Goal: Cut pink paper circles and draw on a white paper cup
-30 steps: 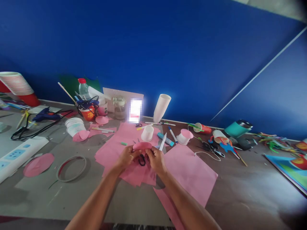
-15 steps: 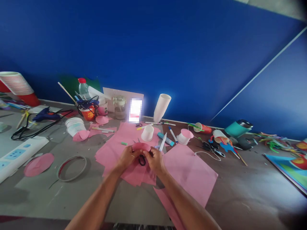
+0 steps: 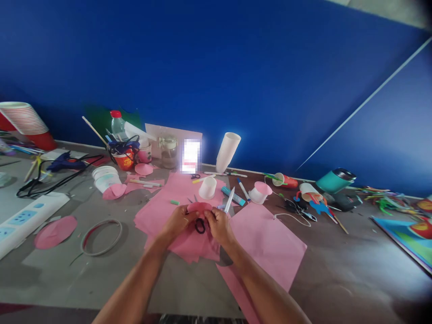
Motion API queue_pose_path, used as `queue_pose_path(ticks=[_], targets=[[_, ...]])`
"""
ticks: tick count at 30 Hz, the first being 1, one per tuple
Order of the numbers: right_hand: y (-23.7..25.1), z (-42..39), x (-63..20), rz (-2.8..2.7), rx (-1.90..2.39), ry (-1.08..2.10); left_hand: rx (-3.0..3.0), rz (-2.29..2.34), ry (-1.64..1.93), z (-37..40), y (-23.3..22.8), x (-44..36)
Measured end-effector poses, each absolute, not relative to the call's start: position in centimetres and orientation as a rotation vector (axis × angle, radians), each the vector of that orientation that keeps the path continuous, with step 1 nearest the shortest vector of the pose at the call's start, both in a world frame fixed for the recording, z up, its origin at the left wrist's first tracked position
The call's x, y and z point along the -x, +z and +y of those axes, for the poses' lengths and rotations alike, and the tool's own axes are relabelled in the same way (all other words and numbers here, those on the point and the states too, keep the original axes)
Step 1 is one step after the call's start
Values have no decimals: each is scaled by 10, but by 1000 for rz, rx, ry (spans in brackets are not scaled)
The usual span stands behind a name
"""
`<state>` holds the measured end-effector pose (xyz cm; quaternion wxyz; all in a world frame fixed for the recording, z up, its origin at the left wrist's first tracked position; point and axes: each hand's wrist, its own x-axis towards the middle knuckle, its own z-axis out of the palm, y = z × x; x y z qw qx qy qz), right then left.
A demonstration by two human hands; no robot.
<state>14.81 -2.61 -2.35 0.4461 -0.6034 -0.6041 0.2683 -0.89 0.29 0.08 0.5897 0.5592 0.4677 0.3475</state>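
My left hand (image 3: 177, 221) and right hand (image 3: 218, 223) meet over the pink paper sheets (image 3: 266, 243) at the near middle of the table (image 3: 337, 270). Both grips are closed on the same item: a small pink paper disc (image 3: 199, 207), pinched at its near edge by the fingertips of each hand, left on its left side, right on its right. The disc lies directly ahead of both grips, on the far side of the fingers, its broad face tilted up toward me. A pair of black-handled scissors (image 3: 200, 225) sits between the two hands, just below the disc; I cannot tell which hand carries it. A white pen (image 3: 229, 200) lies just beside my right hand, pointing away.
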Motion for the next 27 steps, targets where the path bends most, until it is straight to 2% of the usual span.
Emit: queue_pose_path(ticks=[10,16,21,27], targets=[[-18,-29,-148,-1494,1509,588,-1443,1182,861,4,-5,8],[-14,-30,-153,-1483,1473,558,-1419,1324,1084,14,-15,15],[-21,-29,-157,-1619,1487,330,-1268,1348,1170,15,-10,19],[-24,-36,-149,-1972,1704,19,-1127,1387,1285,14,-4,20]])
